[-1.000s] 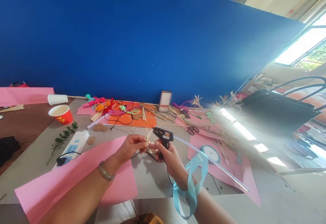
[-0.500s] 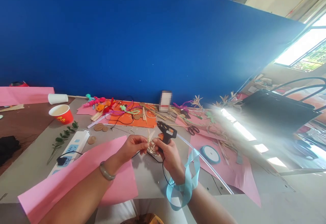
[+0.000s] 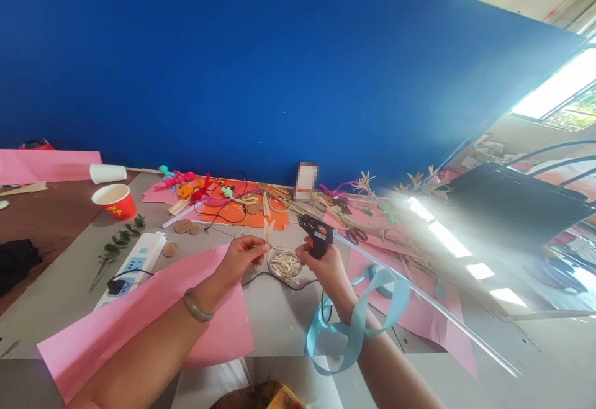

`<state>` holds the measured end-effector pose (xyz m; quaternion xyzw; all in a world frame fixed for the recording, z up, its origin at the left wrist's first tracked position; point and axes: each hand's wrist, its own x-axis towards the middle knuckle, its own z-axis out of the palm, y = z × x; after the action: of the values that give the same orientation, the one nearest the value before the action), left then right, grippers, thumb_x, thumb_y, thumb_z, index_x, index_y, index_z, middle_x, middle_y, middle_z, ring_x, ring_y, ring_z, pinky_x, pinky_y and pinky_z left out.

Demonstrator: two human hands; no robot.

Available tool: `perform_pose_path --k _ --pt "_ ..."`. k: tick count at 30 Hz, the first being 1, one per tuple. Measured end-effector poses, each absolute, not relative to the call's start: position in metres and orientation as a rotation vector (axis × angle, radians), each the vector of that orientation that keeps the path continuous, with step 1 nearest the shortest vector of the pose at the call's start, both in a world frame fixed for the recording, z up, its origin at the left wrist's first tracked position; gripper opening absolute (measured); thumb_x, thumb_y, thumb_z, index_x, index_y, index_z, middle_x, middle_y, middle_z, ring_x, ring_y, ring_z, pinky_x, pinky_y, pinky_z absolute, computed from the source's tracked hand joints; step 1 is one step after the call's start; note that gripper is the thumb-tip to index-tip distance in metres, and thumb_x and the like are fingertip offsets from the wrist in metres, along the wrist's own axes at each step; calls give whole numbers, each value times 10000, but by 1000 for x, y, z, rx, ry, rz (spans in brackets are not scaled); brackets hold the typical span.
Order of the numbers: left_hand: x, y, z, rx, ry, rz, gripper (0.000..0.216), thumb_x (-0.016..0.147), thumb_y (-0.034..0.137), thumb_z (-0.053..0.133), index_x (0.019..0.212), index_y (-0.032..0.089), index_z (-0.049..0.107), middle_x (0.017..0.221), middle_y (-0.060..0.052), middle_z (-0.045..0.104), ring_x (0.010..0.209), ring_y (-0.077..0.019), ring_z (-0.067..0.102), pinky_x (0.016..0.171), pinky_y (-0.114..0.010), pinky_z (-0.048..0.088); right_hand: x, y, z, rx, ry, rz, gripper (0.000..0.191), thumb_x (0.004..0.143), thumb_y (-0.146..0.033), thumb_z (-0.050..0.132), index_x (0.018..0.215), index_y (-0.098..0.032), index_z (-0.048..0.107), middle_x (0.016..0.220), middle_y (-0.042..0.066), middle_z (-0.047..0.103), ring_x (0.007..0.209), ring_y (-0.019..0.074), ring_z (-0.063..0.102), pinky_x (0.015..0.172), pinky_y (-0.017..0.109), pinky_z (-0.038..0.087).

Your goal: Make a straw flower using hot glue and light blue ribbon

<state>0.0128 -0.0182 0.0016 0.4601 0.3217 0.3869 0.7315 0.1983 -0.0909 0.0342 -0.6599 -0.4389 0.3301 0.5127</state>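
Pinched between the fingertips of my left hand (image 3: pixel 243 258) is a small pale husk flower (image 3: pixel 269 233), its thin petals pointing up. My right hand (image 3: pixel 328 270) grips a black hot glue gun (image 3: pixel 317 234), its nozzle towards the upper left and a long clear glue stick (image 3: pixel 433 306) trailing out behind. Light blue ribbon (image 3: pixel 357 334) hangs in loops around my right wrist. Between the hands, a small round dish (image 3: pixel 285 265) holds pale dried pieces. The gun's black cord (image 3: pixel 261 274) runs below the dish.
Pink paper (image 3: pixel 223 334) lies under my left forearm, beside a white power strip (image 3: pixel 135 264). A red paper cup (image 3: pixel 113 202) stands at the left. Scissors (image 3: pixel 356 235), orange paper (image 3: pixel 274 220) and dried stems lie towards the blue wall (image 3: pixel 261 74).
My right hand has moved right with the glue gun, away from my left hand, uncovering the dish. My left hand has shifted slightly left and up with the husk flower.
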Motion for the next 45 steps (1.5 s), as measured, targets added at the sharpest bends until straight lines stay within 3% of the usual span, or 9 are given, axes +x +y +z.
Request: perform_pose_path --k 4,7,16,24,33,39,45 --pt "14 -14 -7 999 772 916 291 632 398 765 692 135 656 476 36 520 431 -70 455 412 -184 329 205 -94 12 -1766 -1200 734 285 615 -249 649 868 -163 551 734 46 688 578 165 587 553 291 456" --pt "13 -12 -11 982 801 951 295 631 406 762 694 139 654 474 42 515 419 -62 443 412 -180 334 199 -89 -3 -1828 -1264 691 297 610 -215 628 890 -193 532 758 22 704 559 148 588 539 268 446" --pt "12 -7 -13 959 801 979 277 670 394 735 692 134 641 488 40 510 423 -57 424 406 -179 307 186 -66 -23 -2015 -1459 505 241 612 -151 574 806 -231 456 637 -31 641 551 143 564 533 237 369" --pt "12 -10 -10 901 793 877 278 639 378 761 699 131 648 482 42 512 419 -52 439 408 -172 319 184 -79 -5 -1774 -1295 497 188 682 -294 569 835 -212 497 621 -23 584 506 134 514 515 249 423" --pt "10 -18 -2 800 632 582 311 607 337 808 707 123 607 835 -78 694 466 -39 512 397 -162 305 186 -102 -2 -1712 -1423 252 187 789 -356 584 900 -218 522 708 24 666 573 155 602 597 261 461" --pt "14 -17 -13 880 627 567 302 628 351 791 734 112 640 793 -83 700 441 -40 494 394 -172 291 197 -100 -14 -1688 -1706 211 162 772 -311 597 896 -216 554 711 69 679 623 199 634 614 287 452" --pt "17 -16 -20 993 682 631 304 638 373 779 701 93 679 627 -50 640 432 -46 456 391 -177 280 184 -102 -7 -1648 -1502 294 183 777 -328 591 913 -212 552 745 43 675 619 175 617 631 279 459"
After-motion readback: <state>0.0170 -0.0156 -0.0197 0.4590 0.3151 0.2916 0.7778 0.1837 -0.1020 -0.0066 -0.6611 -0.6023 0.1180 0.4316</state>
